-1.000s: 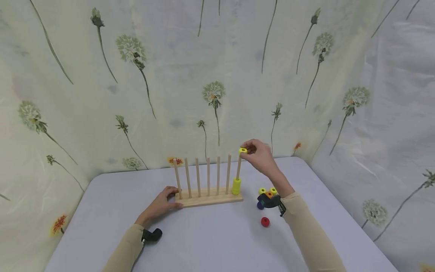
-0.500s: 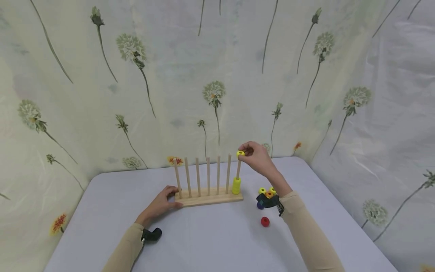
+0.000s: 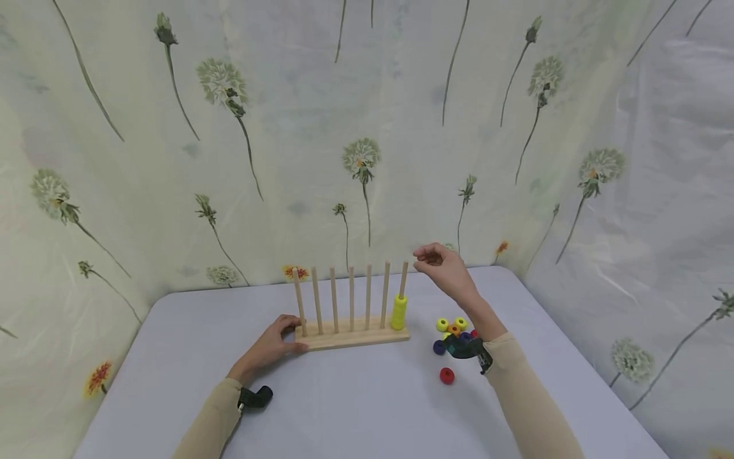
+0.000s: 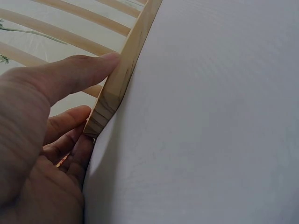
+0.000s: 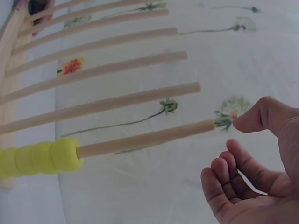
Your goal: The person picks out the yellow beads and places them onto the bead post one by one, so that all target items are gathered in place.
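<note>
A wooden peg stand with a row of upright dowels stands on the table. My left hand grips its left end; in the left wrist view the thumb lies along the top edge of the base, with fingers around the end. Several yellow beads are stacked on the rightmost dowel, whose upper part is bare. Just right of that dowel's tip is my right hand, empty, thumb apart from its loosely bent fingers.
To the right of the stand lies a cluster of loose beads: yellow beads, an orange bead and blue beads, partly behind the right wrist camera. A red bead lies nearer. Flowered cloth hangs behind the table.
My right hand let go of a yellow bead at the rightmost dowel's top and drew back right. The bead dropped onto the stack, which is taller. The left hand stayed put.
</note>
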### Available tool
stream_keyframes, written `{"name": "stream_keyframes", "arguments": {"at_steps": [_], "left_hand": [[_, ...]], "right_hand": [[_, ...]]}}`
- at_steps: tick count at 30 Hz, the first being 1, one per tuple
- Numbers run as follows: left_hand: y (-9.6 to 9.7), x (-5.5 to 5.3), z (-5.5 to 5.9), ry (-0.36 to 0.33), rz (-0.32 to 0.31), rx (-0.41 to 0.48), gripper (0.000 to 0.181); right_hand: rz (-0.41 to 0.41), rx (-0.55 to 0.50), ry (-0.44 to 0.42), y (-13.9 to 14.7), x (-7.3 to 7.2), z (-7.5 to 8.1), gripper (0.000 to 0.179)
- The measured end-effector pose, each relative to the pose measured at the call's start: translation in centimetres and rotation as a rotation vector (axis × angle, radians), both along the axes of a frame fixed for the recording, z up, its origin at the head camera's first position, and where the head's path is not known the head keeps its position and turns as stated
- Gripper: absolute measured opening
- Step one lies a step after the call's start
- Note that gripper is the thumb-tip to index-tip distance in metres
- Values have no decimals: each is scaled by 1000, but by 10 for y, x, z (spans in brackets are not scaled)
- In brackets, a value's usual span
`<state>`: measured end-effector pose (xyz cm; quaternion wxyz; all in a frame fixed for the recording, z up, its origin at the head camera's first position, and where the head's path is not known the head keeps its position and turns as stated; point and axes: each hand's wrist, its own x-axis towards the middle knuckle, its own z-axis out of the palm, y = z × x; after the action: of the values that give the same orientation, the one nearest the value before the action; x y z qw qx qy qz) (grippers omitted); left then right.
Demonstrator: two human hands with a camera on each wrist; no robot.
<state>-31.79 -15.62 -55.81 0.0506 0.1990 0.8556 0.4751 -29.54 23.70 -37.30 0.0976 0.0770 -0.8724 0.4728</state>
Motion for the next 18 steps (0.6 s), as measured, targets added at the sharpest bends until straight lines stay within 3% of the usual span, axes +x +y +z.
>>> {"name": "stream_keyframes", "arguments": {"at_steps": [8, 18], "left_hand": [[0, 1, 1, 0, -11, 14, 57], [0, 1, 1, 13, -22, 13, 58]], "right_hand": [[-74, 37, -44, 25, 16, -21, 26], [-138, 89, -185, 64, 40, -87, 30]]}}
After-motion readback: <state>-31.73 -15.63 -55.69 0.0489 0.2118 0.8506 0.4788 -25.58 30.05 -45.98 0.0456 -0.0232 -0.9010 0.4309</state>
